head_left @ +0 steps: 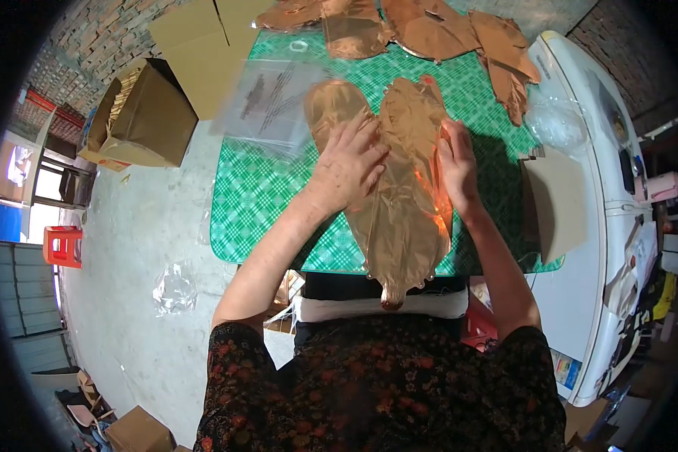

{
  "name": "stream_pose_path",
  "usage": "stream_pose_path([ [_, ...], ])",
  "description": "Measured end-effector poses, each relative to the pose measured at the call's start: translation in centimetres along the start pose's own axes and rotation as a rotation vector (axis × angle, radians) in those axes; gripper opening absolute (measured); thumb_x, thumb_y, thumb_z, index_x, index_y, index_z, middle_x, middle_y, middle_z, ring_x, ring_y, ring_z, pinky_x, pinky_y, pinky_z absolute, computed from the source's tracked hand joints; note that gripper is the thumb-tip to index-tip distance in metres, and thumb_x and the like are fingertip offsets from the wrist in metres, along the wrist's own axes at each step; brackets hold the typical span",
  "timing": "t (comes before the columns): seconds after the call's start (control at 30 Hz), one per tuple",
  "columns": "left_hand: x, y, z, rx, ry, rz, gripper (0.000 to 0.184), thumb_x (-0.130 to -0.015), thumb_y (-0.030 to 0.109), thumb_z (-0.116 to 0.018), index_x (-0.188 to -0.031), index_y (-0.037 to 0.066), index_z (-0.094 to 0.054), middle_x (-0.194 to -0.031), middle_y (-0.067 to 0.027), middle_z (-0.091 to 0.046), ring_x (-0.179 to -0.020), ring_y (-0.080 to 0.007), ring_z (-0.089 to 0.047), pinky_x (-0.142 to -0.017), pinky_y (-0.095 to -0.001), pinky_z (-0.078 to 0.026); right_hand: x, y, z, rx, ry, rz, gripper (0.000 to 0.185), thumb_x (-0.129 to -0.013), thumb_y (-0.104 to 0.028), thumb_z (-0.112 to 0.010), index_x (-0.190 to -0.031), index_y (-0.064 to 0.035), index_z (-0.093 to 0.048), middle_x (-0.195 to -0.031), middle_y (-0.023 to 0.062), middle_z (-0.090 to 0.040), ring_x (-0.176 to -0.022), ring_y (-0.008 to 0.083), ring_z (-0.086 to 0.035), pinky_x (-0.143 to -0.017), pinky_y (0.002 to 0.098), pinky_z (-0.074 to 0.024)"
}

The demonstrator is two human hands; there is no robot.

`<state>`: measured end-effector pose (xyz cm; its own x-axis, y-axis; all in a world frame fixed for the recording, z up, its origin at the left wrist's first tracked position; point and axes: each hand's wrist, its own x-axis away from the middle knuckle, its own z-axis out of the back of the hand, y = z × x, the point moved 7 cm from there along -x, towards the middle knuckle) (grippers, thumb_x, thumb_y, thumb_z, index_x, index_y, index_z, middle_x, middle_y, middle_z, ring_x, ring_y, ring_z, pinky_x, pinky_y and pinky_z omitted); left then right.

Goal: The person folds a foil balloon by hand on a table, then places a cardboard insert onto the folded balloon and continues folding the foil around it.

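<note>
A flat copper-coloured foil balloon (pixel 403 218) lies on the green checked tabletop (pixel 264 203). Its two lobes point away from me, and its narrow tail hangs over the near edge towards my lap. My left hand (pixel 350 162) rests palm down across the left lobe, fingers apart. At the right edge of the foil, my right hand (pixel 458 162) is closed with its fingers curled and its thumb against the material. The foil is creased and shiny under both hands.
More copper foil pieces (pixel 429 34) lie along the far side. Clear plastic bags (pixel 267 102) sit at the table's left. A cardboard box (pixel 147 113) stands on the left floor; a cardboard sheet (pixel 554 203) and a white fridge (pixel 580 151) are at the right.
</note>
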<state>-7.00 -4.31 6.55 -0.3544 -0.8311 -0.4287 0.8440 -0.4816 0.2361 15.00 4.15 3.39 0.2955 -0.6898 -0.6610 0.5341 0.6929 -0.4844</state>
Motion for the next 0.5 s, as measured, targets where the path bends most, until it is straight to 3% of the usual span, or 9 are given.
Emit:
stream_pose_path([
  [0.43, 0.5, 0.8, -0.1, 0.033, -0.009, -0.019, 0.038, -0.096, 0.02, -0.075, -0.133, 0.011, -0.073, -0.159, -0.015, -0.05, -0.156, -0.0388, -0.037, -0.128, -0.0588, -0.034, 0.7, -0.4, -1.1, 0.153, -0.053, 0.07, 0.044, -0.094, 0.0, -0.07, -0.136, 0.0028, -0.058, -0.142, 0.0214, -0.059, -0.139, 0.0501, -0.051, -0.12, 0.055, -0.0441],
  [0.5, 0.5, 0.6, -0.1, 0.032, -0.007, -0.017, 0.038, -0.096, 0.02, -0.074, -0.133, 0.011, -0.073, -0.159, -0.0154, -0.05, -0.156, -0.0388, -0.037, -0.127, -0.0588, -0.034, 0.6, -0.3, -1.1, 0.163, -0.074, 0.071, 0.04, -0.1, -0.004, -0.067, -0.139, 0.0009, -0.058, -0.145, 0.02, -0.058, -0.144, 0.0481, -0.048, -0.12, 0.0513, -0.0445],
])
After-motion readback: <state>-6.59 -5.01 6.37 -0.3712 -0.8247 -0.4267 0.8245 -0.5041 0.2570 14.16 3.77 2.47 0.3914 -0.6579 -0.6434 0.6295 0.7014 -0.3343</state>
